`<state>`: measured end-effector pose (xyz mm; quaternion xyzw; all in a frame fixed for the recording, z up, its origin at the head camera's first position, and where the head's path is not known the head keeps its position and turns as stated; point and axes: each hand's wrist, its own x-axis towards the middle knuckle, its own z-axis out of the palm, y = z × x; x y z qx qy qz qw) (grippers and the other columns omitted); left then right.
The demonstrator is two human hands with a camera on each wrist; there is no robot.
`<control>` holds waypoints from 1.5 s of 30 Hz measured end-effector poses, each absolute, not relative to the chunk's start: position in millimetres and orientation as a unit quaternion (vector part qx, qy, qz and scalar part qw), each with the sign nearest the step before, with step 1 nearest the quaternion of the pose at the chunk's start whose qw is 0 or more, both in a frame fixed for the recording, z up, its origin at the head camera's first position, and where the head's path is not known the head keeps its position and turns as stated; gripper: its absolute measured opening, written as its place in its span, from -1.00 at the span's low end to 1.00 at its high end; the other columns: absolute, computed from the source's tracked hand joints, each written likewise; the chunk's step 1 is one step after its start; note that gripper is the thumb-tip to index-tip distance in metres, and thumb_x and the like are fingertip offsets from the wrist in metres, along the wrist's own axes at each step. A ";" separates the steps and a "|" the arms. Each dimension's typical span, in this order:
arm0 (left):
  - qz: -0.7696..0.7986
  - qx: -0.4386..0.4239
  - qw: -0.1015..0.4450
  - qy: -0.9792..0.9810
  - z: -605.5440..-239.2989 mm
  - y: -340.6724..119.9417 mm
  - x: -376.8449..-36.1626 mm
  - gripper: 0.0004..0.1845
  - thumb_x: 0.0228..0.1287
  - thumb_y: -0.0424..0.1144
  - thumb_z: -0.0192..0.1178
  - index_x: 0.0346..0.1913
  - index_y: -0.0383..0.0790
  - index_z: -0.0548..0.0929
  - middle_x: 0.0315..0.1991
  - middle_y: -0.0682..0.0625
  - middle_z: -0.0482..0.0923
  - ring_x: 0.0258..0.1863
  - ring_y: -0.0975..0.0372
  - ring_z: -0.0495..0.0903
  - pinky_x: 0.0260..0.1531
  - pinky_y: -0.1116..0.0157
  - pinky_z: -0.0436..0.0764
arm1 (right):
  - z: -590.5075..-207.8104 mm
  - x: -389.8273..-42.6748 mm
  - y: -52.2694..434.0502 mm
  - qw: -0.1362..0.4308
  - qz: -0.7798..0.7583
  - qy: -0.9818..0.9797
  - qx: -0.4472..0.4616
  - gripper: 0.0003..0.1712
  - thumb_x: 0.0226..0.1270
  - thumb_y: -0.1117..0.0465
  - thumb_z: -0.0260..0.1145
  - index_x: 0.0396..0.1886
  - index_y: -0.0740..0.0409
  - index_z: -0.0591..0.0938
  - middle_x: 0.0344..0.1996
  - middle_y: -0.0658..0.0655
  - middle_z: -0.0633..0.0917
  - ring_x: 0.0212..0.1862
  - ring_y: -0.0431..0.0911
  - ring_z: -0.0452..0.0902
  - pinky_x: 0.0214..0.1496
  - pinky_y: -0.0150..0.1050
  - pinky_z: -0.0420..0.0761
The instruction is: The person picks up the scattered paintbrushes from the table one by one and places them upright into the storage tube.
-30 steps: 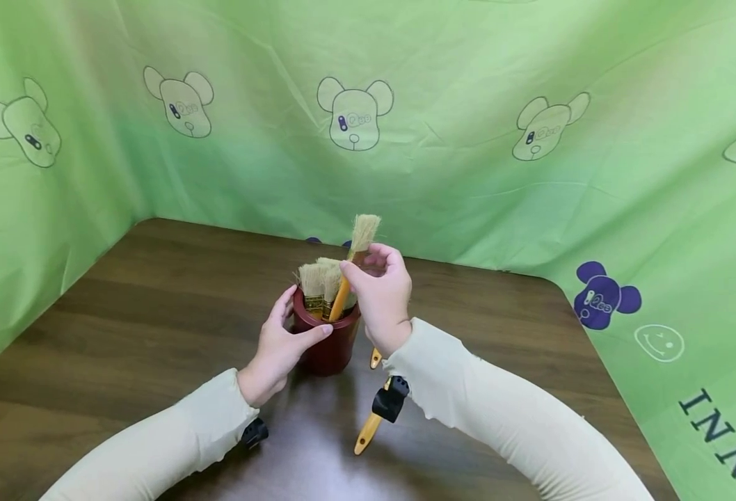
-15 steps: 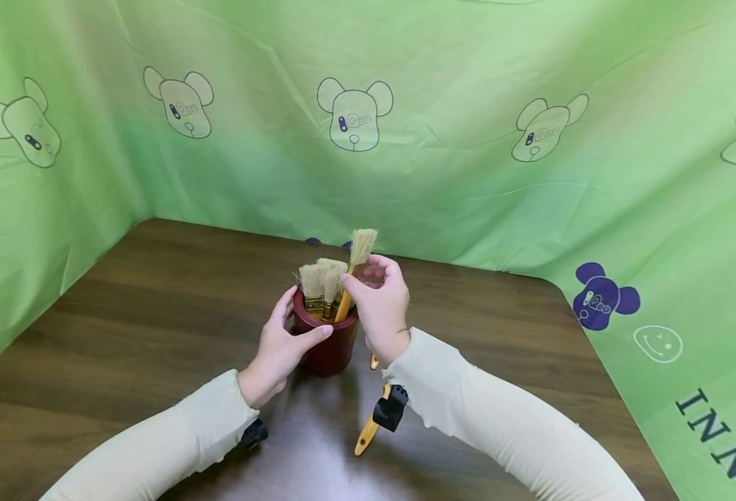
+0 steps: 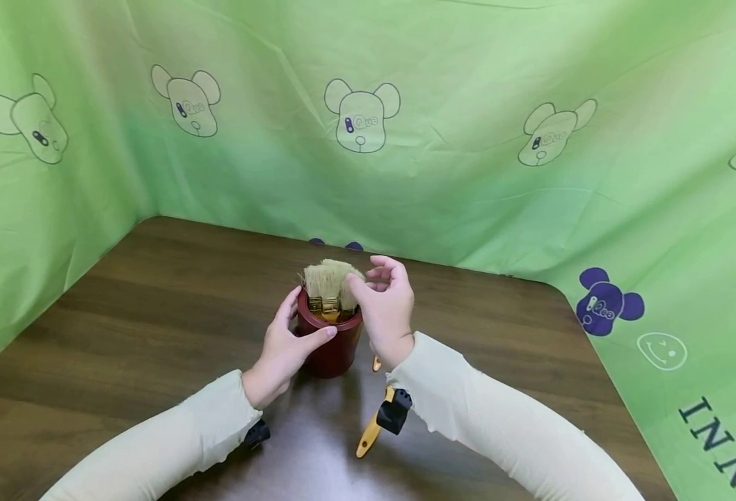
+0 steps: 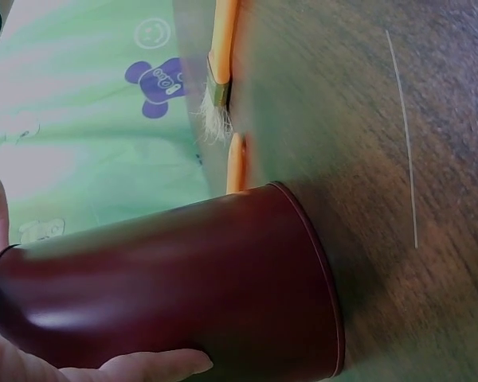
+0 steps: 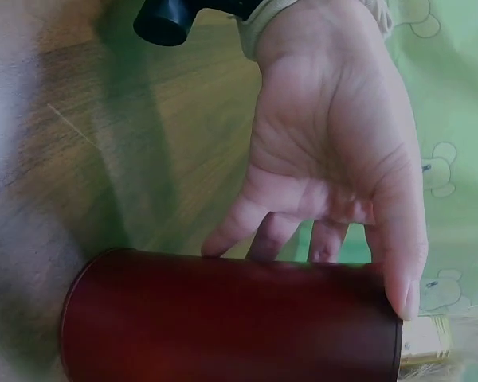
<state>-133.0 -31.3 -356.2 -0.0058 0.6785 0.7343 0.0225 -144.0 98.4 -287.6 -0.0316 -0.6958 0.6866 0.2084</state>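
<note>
Left hand (image 3: 282,348) grips the red cup (image 3: 335,353), presumably to steady it; right hand (image 3: 387,308) lies at the bristle-up brushes (image 3: 325,281), whether pinching one unclear

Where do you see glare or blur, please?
Head view: pale glare on the table in front of the container; left wrist view: a highlight at the container's left end; right wrist view: brush bristles look blurred at the right edge.

The left arm (image 3: 149,440) extends from the near left, its left hand (image 3: 282,348) curved, thumb apart from the fingers. The right arm (image 3: 506,412) slants in from the near right, its right hand (image 3: 385,309) loosely bent, thumb pointing left.
</note>
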 end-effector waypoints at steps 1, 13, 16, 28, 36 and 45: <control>0.733 -0.006 0.021 0.680 -356.3 -31.3 -132.8 -0.06 0.07 -0.36 0.38 0.48 -0.16 0.08 0.40 -0.17 0.18 0.37 0.00 0.17 0.24 -0.01 0.30 | -287.4 -142.7 100.0 0.206 0.688 -0.695 -0.033 -0.60 0.08 0.41 0.35 -0.04 0.29 0.50 -0.32 0.07 0.49 -0.34 -0.19 0.43 -0.38 -0.40 0.53; 0.732 -0.006 0.016 0.682 -357.4 -30.8 -131.9 -0.05 0.07 -0.34 0.38 0.49 -0.12 0.08 0.41 -0.17 0.15 0.39 -0.01 0.14 0.24 -0.01 0.30 | -311.3 -133.1 148.5 0.155 0.675 -0.716 -0.088 -0.60 0.15 0.42 0.31 0.00 0.34 0.44 -0.35 0.07 0.44 -0.46 -0.30 0.45 -0.56 -0.40 0.56; 0.733 -0.012 0.014 0.680 -358.2 -32.3 -132.0 -0.06 0.07 -0.34 0.38 0.49 -0.11 0.08 0.40 -0.17 0.17 0.38 -0.01 0.16 0.23 0.00 0.31 | -320.0 -130.8 161.5 0.084 0.652 -0.747 -0.100 -0.56 0.18 0.37 0.33 0.04 0.32 0.42 -0.33 0.07 0.43 -0.48 -0.29 0.45 -0.57 -0.37 0.57; 0.732 -0.010 0.012 0.681 -360.3 -33.1 -132.8 -0.07 0.08 -0.34 0.37 0.48 -0.12 0.09 0.38 -0.15 0.21 0.33 -0.01 0.23 0.21 0.00 0.33 | -361.0 -111.2 183.2 -0.089 0.452 -0.887 0.002 -0.43 -0.04 0.40 0.41 0.04 0.34 0.47 -0.36 0.18 0.49 -0.55 -0.12 0.45 -0.63 -0.19 0.57; 0.731 -0.003 0.005 0.682 -361.8 -32.5 -133.1 -0.08 0.08 -0.34 0.37 0.47 -0.13 0.11 0.37 -0.16 0.21 0.35 0.02 0.18 0.24 -0.01 0.29 | -369.4 -100.7 182.0 -0.191 0.293 -0.912 0.214 -0.75 -0.07 0.39 0.38 -0.30 0.21 0.64 -0.68 -0.11 0.49 -0.64 -0.31 0.29 -0.59 -0.39 0.35; 0.729 -0.003 0.009 0.684 -361.6 -32.2 -134.0 -0.08 0.08 -0.34 0.37 0.47 -0.12 0.10 0.38 -0.15 0.20 0.36 0.02 0.17 0.24 -0.01 0.30 | -372.7 -90.2 190.3 -0.159 0.190 -0.939 0.239 -0.86 -0.01 0.22 0.42 -0.57 0.03 0.58 -0.67 -0.16 0.47 -0.59 -0.28 0.28 -0.56 -0.35 0.29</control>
